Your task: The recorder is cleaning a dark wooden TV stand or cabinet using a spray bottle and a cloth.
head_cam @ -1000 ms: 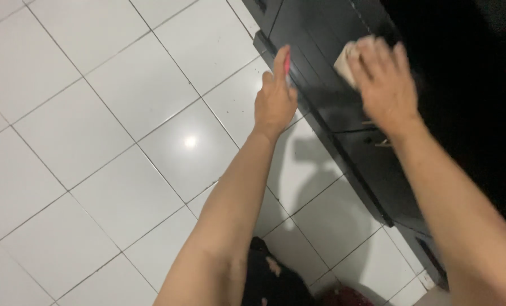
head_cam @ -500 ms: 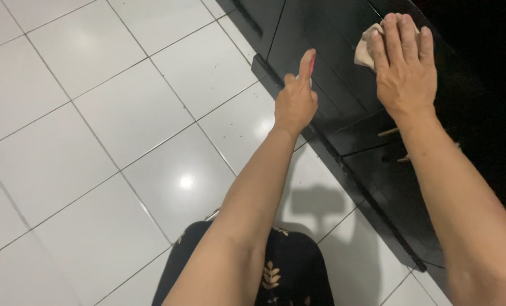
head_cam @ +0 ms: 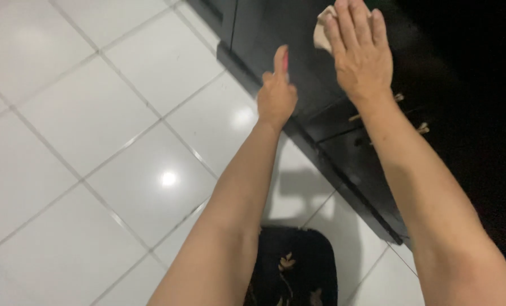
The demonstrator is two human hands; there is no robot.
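My right hand (head_cam: 359, 51) lies flat, fingers together, pressing a pale cloth (head_cam: 322, 31) against the front of a black cabinet (head_cam: 275, 28). Only the cloth's left edge shows past the fingers. My left hand (head_cam: 276, 90) is stretched out beside it, above the cabinet's lower edge, loosely closed around something small and reddish at the thumb; what it is cannot be made out. Both forearms reach up from the bottom of the view.
Small light-coloured drawer handles (head_cam: 377, 110) stick out of the black cabinet below my right wrist. Glossy white floor tiles (head_cam: 94, 124) fill the left side. A dark mat with a pale pattern (head_cam: 292, 266) lies on the floor between my arms.
Both hands have shifted slightly up and left along the cabinet front, the cloth still under my right palm. The dark mat has come further into view.
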